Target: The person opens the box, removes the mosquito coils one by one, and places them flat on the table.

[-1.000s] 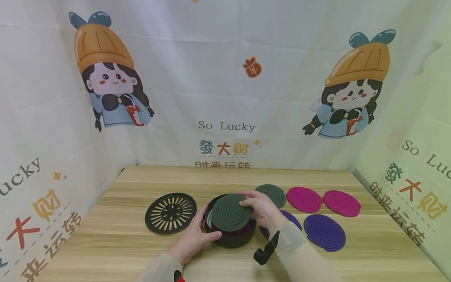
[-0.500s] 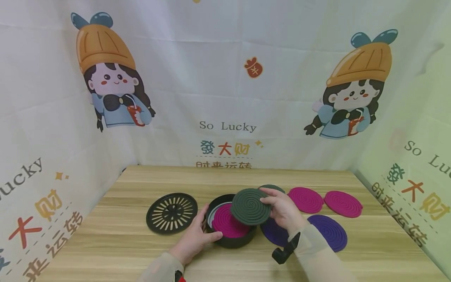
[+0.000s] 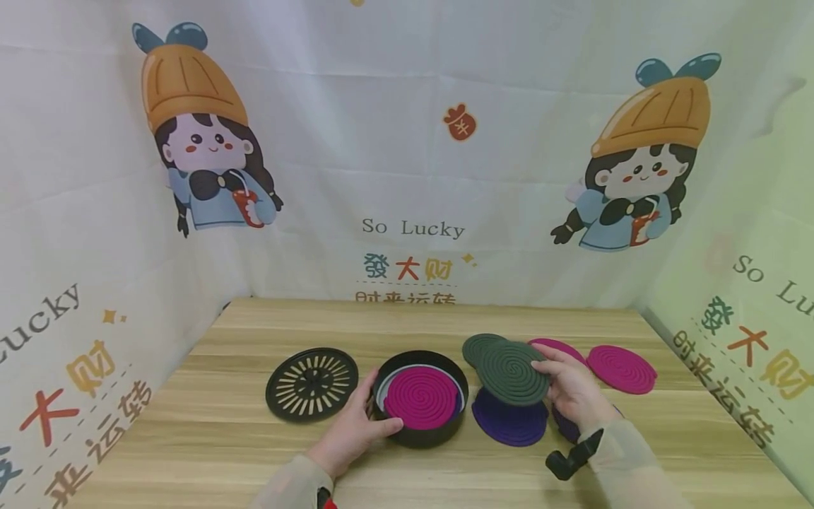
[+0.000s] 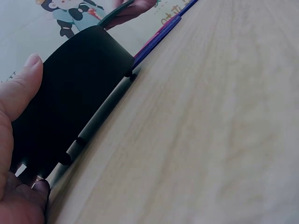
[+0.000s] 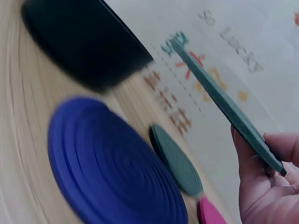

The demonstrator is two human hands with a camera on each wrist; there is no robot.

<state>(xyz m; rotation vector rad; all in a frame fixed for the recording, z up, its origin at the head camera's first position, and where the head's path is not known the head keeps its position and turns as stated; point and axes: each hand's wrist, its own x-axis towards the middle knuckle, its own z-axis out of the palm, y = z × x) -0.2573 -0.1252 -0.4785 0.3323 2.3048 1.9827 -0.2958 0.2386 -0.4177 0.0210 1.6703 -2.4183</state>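
My left hand point(image 3: 352, 430) holds the black round mosquito coil box point(image 3: 422, 435) at its left side, thumb toward the front. Inside the box lies a pink mosquito coil point(image 3: 421, 396), a sliver of purple showing at its right edge. My right hand point(image 3: 577, 387) pinches a dark green mosquito coil point(image 3: 511, 372) by its right edge, raised to the right of the box. Seen edge-on in the right wrist view, this green coil point(image 5: 224, 102) is between thumb and fingers, above a purple coil point(image 5: 121, 163). In the left wrist view the thumb point(image 4: 25, 86) lies against the box wall.
Left of the box lies a black slotted lid point(image 3: 311, 385). On the right lie a second green coil point(image 3: 478, 346), a pink coil point(image 3: 559, 347) partly behind the right hand, another pink coil point(image 3: 623, 369), and purple coils point(image 3: 511, 424), one mostly hidden by the right hand.
My right hand has carried the green coil from over the box out to the right, uncovering the pink coil inside. The left hand has stayed on the box.
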